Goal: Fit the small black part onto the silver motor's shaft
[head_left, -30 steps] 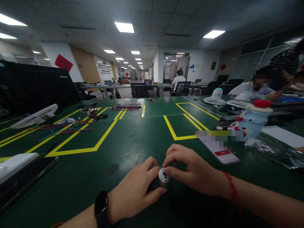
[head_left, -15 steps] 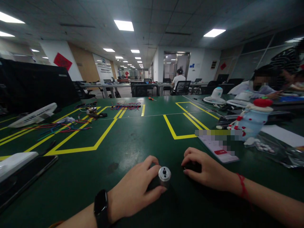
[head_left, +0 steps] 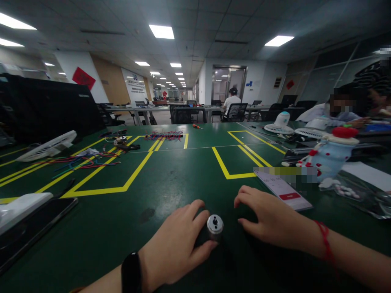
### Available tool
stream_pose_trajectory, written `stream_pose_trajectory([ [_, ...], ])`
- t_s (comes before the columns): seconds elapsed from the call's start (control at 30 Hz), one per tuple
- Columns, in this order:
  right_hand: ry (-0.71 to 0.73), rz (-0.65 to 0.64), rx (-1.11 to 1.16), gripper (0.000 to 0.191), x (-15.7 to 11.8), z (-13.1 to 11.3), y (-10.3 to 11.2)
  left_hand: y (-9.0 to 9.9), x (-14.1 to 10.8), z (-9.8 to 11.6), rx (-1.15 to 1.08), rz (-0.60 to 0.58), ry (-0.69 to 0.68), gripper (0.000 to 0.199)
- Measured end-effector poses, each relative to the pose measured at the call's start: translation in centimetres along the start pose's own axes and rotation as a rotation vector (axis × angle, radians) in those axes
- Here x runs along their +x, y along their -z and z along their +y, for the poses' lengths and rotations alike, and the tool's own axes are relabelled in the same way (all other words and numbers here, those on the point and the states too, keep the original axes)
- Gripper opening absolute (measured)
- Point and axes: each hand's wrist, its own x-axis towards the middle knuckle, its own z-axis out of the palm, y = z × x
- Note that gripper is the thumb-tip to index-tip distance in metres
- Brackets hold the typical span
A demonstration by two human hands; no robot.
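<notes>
Your left hand (head_left: pixel 179 244) curls thumb and fingers around the small metal cylinder (head_left: pixel 215 228), lower center of the frame. The cylinder stands on the green table (head_left: pixel 171 175), long axis about upright, holed end facing up. Your right hand (head_left: pixel 264 211), lower right, is half open, thumb and fingertips apart, gripping nothing.
</notes>
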Motion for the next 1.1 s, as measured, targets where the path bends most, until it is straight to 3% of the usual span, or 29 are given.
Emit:
stream_pose_trajectory([
  [0.23, -0.068, -0.171, 0.088, 0.009, -0.2, 2.2, 0.0, -0.1, -0.1, -0.1, 0.075, 0.028, 0.061, 0.041],
  [0.37, -0.023, -0.035, 0.146, 0.009, 0.3, 0.9, 0.1, -0.4, -0.2, -0.2, 0.104, 0.038, 0.062, 0.045],
  [0.5, 0.132, 0.127, 0.223, 0.01, 1.0, -2.0, 0.3, -0.5, -0.3, -0.3, 0.131, 0.043, 0.053, 0.045],
  [0.63, 0.255, 0.097, 0.154, 0.013, 1.8, -4.1, 0.3, -0.5, -0.3, -0.3, 0.129, 0.032, 0.044, 0.046],
  [0.77, 0.257, 0.045, 0.133, 0.012, 2.1, -4.5, 0.3, -0.6, -0.2, -0.3, 0.109, 0.032, 0.041, 0.04],
  [1.1, 0.258, 0.086, 0.114, 0.01, 2.5, -4.8, 0.8, -0.2, 0.1, -0.2, 0.02, 0.02, 0.0, 0.034],
])
